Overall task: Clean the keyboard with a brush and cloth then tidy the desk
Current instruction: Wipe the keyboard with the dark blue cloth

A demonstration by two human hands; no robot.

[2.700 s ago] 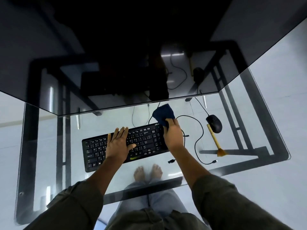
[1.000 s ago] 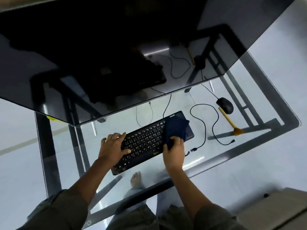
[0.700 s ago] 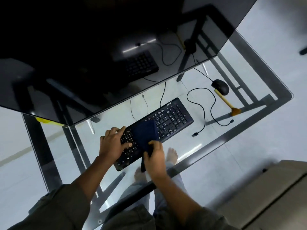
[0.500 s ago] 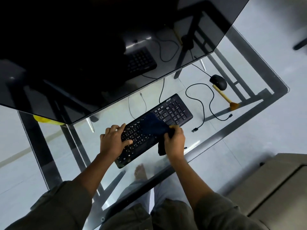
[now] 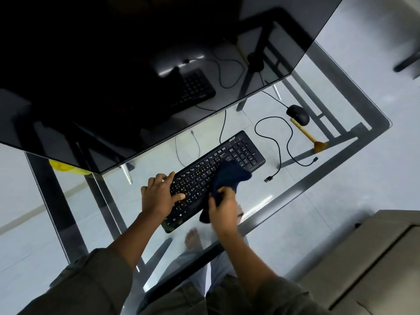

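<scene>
Both hands were on the keyboard [image 5: 241, 149]: the right hand [image 5: 223, 209] gripped the cloth [image 5: 228, 176] over its middle, left hand [image 5: 159, 196] beside it lying flat, fingers relaxed.

A loose, long-sleeved top in a dull olive-grey fabric is worn, and its left sleeve [image 5: 86, 283] and right sleeve [image 5: 272, 294] are bunched into soft folds and ended near the elbows. Both forearms, the left hand [image 5: 159, 196] and the right hand [image 5: 223, 208] are thus left uncovered. The creased front of the top [image 5: 181, 301] is seen at the lower edge; pale grey-blue trousers [image 5: 193, 267] are worn with it, and one foot [image 5: 192, 238] is left bare.
</scene>
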